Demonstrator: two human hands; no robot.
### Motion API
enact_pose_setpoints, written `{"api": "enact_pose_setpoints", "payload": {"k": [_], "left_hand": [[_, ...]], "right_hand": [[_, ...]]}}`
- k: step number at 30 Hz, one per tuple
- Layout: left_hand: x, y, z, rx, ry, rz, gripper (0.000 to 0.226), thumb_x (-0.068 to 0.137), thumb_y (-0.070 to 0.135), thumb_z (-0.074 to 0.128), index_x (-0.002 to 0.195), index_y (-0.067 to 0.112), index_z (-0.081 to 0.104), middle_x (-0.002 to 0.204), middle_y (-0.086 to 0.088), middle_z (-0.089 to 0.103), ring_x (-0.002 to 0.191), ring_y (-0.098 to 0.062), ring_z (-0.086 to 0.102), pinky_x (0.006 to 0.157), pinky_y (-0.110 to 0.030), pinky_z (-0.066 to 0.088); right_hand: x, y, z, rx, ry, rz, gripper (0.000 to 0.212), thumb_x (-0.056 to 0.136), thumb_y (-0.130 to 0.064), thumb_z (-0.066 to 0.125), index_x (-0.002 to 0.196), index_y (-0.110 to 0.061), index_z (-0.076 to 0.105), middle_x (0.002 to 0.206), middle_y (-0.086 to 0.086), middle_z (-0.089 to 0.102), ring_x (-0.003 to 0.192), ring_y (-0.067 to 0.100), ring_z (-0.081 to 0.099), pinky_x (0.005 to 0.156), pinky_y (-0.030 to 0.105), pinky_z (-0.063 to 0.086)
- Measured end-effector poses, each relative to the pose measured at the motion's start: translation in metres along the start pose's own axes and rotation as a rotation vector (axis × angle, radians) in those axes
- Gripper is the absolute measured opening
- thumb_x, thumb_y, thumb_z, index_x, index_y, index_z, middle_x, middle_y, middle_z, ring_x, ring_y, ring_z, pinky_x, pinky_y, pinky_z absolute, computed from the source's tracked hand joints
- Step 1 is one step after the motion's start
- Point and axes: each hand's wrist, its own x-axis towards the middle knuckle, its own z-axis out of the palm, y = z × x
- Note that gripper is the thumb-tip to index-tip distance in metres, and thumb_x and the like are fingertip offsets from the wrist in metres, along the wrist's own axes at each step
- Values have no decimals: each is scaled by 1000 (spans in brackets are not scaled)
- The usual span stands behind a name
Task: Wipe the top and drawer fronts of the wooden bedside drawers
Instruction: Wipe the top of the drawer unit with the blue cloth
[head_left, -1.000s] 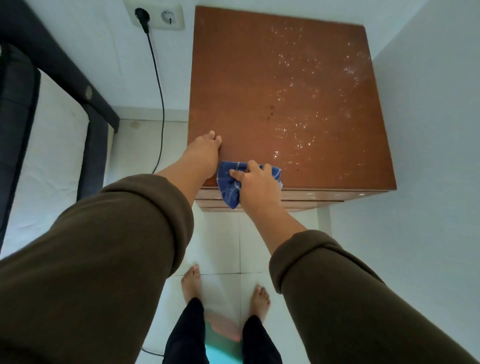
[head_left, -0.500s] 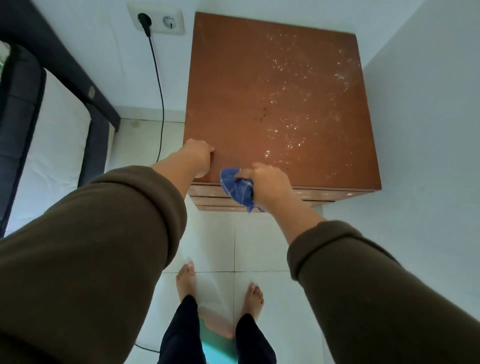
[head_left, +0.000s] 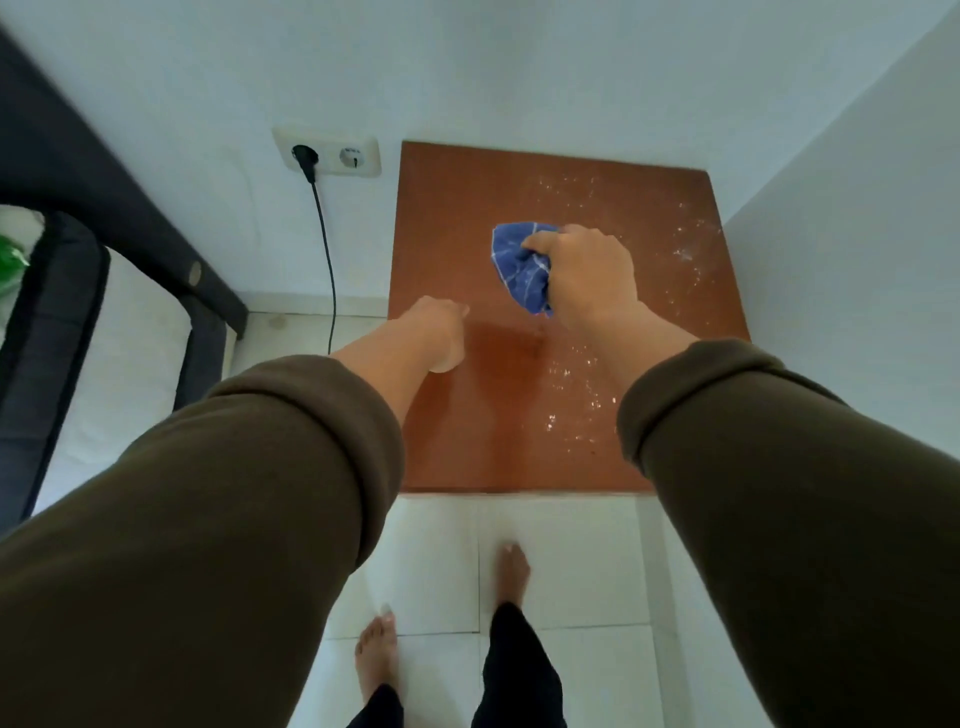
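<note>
White-walled corner, pale tiled floor (head_left: 566, 561), dark bed frame (head_left: 130, 218) at left, wall socket (head_left: 332, 156) with black cable (head_left: 324, 244) plugged in. Right hand (head_left: 587, 275): fingers curled round bunched blue cloth (head_left: 519, 265), cloth pressed on wooden top (head_left: 447, 208) of bedside drawers, toward the back, middle of the width. Left hand (head_left: 434, 332): resting at left edge of top, fingers hidden beneath the hand, so curled or flat cannot be told; holding nothing visible. Olive sleeves (head_left: 234, 493) on both forearms; bare feet (head_left: 376, 654) on tiles below. White specks (head_left: 691, 249) scattered along right side and near-right part of top; left half looking clean, with a darker patch just beside left hand, possibly damp or shadow. Progress, by judgement: wiping of top under way, roughly half dealt with; right strip and near-right corner outstanding. Drawer fronts out of sight from this angle, condition unknown, presumably yet to do.
</note>
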Motion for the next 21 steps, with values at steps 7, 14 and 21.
{"api": "enact_pose_setpoints", "payload": {"k": [7,14,21], "left_hand": [[87,8,-26,-31,-1,-14,77,95,19,55,153,17,5,161,-1,-2,147,-26,9,119,-40,18],[162,17,-45,-83,7,-121,88,94,24,58,152,15,-8,159,-3,-15,147,-26,-8,119,-47,16],[190,26,-56,-69,37,-176,87,93,3,54,152,17,-8,160,-1,-13,148,-25,-4,115,-44,25]], "right_hand": [[125,32,21,-51,-4,-68,39,95,-11,45,132,-22,53,127,13,57,112,33,58,81,38,49],[223,62,47,-89,-36,-117,39,100,-12,36,136,-21,50,132,16,52,120,36,50,91,43,46],[261,64,60,-99,-219,-113,45,101,-16,38,145,-19,37,142,19,44,130,35,43,105,41,36]]}}
